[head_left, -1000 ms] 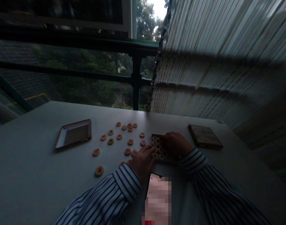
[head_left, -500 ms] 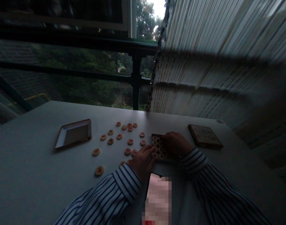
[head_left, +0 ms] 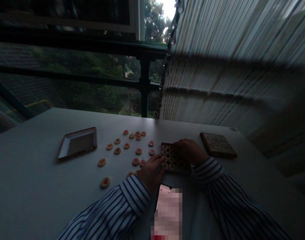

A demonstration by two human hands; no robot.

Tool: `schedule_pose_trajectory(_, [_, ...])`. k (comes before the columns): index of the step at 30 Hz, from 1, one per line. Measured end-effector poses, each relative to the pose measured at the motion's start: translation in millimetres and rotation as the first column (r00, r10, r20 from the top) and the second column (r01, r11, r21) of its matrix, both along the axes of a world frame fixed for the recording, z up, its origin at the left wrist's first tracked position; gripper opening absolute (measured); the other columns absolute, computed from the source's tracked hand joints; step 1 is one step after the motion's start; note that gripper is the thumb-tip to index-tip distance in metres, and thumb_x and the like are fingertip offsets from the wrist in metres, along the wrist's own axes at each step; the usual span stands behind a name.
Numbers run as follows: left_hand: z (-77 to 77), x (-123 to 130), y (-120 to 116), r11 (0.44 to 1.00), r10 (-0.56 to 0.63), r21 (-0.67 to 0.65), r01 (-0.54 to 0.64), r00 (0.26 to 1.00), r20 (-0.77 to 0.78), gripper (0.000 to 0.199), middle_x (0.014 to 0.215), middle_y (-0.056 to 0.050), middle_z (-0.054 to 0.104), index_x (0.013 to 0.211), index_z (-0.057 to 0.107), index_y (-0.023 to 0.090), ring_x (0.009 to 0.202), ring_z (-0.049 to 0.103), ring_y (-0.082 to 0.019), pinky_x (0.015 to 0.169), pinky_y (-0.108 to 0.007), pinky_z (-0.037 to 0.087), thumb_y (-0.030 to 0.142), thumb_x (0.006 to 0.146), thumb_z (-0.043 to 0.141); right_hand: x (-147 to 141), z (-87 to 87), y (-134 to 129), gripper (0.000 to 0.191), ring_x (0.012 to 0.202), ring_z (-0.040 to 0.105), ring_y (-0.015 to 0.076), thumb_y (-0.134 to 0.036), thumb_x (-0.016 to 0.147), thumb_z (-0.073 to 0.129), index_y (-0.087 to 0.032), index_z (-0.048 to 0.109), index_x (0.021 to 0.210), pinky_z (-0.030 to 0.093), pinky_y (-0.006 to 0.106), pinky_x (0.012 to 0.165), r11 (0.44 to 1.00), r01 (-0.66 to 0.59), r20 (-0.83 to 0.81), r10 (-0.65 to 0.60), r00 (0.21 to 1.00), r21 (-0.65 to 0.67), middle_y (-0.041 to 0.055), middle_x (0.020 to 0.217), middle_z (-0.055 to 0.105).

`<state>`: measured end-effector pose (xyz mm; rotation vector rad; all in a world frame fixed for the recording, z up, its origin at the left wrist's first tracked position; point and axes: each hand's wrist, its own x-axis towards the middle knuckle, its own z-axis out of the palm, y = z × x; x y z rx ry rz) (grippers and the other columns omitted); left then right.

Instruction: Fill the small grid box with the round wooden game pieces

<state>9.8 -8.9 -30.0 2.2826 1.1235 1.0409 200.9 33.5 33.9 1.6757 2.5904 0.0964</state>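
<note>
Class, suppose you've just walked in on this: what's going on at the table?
Someone in striped sleeves has both hands at a shallow tray holding rows of round pieces. The left hand is at its left side; the right hand is over its far part, its grip hidden. Loose pieces, mostly red-marked, lie to the left, near an open lid-like box. A phone lies nearer the person, a flat box to the right.
</note>
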Motion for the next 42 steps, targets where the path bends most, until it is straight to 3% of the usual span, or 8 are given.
schedule_pose_trajectory(4, [-1.0, 0, 0, 1.0, 0.004, 0.017, -0.004, 1.0, 0.002, 0.028, 0.105, -0.011, 0.057, 0.101, 0.056, 0.014, 0.098, 0.055, -0.02, 0.087, -0.037, 0.046, 0.016, 0.073, 0.052, 2, -2.1, 1, 0.027, 0.089, 0.056, 0.0158, -0.024, 0.084, 0.039, -0.021, 0.06, 0.101, 0.037, 0.024, 0.075, 1.0, 0.003, -0.037, -0.002, 0.999, 0.023, 0.0066, 0.093, 0.064])
schedule_pose_trajectory(16, [2.0, 1, 0, 1.0, 0.016, 0.015, -0.016, 1.0, -0.004, 0.029, 0.104, -0.012, 0.058, 0.1, 0.056, 0.014, 0.097, 0.055, -0.021, 0.085, -0.038, 0.047, 0.014, 0.072, 0.053, -7, -4.2, -1, 0.027, 0.079, 0.057, 0.0173, -0.029, 0.085, 0.036, -0.023, 0.062, 0.092, 0.035, 0.025, 0.063, 0.999, 0.029, 0.026, -0.029, 0.999, 0.019, 0.0061, 0.088, 0.064])
schedule_pose_trajectory(28, [2.3, 0, 0, 1.0, 0.022, 0.013, -0.021, 1.0, -0.022, 0.03, 0.105, -0.012, 0.058, 0.1, 0.056, 0.013, 0.098, 0.055, -0.021, 0.085, -0.038, 0.047, 0.014, 0.071, 0.054, -7, -3.4, 0, 0.027, 0.086, 0.056, 0.0173, -0.027, 0.084, 0.038, -0.022, 0.061, 0.097, 0.035, 0.025, 0.069, 0.999, 0.03, 0.009, -0.03, 1.0, -0.027, 0.0076, 0.09, 0.063])
schedule_pose_trajectory(35, [0.4, -1, 0, 1.0, 0.016, 0.016, -0.015, 1.0, -0.024, 0.03, 0.106, -0.012, 0.057, 0.102, 0.055, 0.014, 0.098, 0.055, -0.021, 0.085, -0.037, 0.047, 0.015, 0.073, 0.053, -4, -3.3, 0, 0.025, 0.083, 0.057, 0.0174, -0.028, 0.084, 0.039, -0.024, 0.061, 0.095, 0.035, 0.025, 0.067, 1.0, 0.007, -0.002, -0.007, 1.0, 0.019, 0.0052, 0.088, 0.064])
schedule_pose_trajectory(42, [5.6, -2, -1, 0.999, 0.019, 0.028, -0.019, 1.0, -0.017, 0.03, 0.108, -0.012, 0.056, 0.103, 0.055, 0.014, 0.101, 0.053, -0.022, 0.086, -0.037, 0.046, 0.018, 0.074, 0.052, 6, 11.6, -3, 0.028, 0.081, 0.056, 0.0145, -0.029, 0.086, 0.035, -0.02, 0.062, 0.09, 0.034, 0.024, 0.07, 0.98, 0.043, -0.134, -0.017, 0.991, 0.193, 0.0053, 0.086, 0.064])
